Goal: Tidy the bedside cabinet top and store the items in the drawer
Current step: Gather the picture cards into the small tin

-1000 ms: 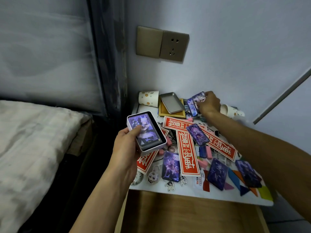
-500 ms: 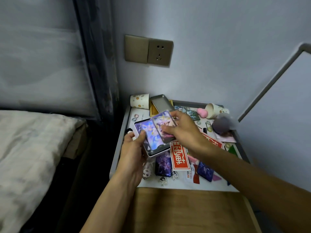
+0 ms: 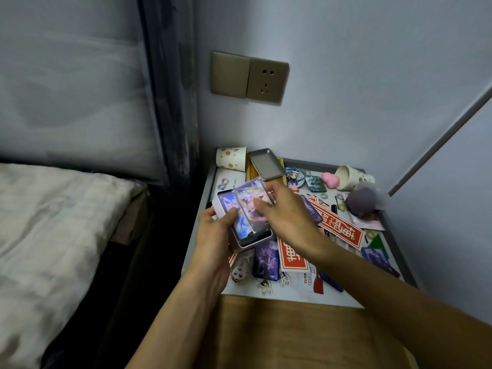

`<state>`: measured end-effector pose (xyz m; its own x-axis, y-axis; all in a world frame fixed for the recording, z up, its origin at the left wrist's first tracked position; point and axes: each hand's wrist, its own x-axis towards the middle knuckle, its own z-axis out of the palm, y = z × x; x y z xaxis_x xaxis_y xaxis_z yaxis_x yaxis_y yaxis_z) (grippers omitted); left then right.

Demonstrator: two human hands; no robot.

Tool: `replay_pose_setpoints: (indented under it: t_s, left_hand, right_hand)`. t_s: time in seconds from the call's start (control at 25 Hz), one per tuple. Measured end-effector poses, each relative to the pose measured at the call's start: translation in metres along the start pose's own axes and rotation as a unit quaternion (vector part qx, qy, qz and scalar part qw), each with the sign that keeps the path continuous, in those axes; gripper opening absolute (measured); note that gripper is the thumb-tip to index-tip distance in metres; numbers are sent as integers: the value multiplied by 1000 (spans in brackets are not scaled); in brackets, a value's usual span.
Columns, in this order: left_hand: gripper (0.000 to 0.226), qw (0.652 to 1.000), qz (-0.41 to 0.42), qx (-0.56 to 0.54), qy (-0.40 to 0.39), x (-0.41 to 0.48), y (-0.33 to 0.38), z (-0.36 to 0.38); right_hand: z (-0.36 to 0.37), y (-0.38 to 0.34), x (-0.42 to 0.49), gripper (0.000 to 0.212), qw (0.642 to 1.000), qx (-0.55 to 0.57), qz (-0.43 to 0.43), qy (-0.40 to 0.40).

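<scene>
My left hand (image 3: 215, 235) grips a small pale box (image 3: 246, 242) holding picture cards, above the cabinet's left front part. My right hand (image 3: 285, 211) pinches another picture card (image 3: 249, 194) and holds it over the cards in the box. The white cabinet top (image 3: 287, 295) is littered with more dark picture cards (image 3: 266, 259), red paper strips (image 3: 338, 226) with white characters, small figure charms (image 3: 238, 272) and coloured bits. The wooden drawer front (image 3: 292, 336) lies below the top's front edge.
At the back stand a dotted paper cup (image 3: 231, 157), a grey tin lid (image 3: 266, 163) on a yellow tray, a tipped cup (image 3: 348, 177), a pink sponge (image 3: 330, 179) and a blurred purple ball (image 3: 362, 201). A bed (image 3: 53, 230) is on the left, a wall socket (image 3: 266, 81) above.
My right hand took a picture card from the back of the cabinet top and brought it to the box in my left hand. The view dropped closer over the cabinet.
</scene>
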<state>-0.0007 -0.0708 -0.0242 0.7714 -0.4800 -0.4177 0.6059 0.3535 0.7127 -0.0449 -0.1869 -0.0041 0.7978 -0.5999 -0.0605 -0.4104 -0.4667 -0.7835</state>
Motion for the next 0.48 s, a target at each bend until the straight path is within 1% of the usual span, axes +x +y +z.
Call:
replay_pose_setpoints:
  t_s: [0.12, 0.24, 0.4, 0.48]
  left_hand:
    - [31, 1000, 8, 3, 2, -1, -1, 1]
    - [30, 1000, 16, 7, -6, 0, -2, 2]
    - [30, 999, 27, 10, -16, 1, -2, 0]
    - [19, 999, 32, 18, -24, -1, -1, 1]
  right_hand:
    - [3, -3, -3, 18, 995, -84, -47, 1]
    - [7, -5, -1, 16, 995, -95, -41, -3]
    - [12, -7, -4, 24, 993, -106, -39, 12]
    - [12, -8, -7, 29, 991, -126, -44, 7]
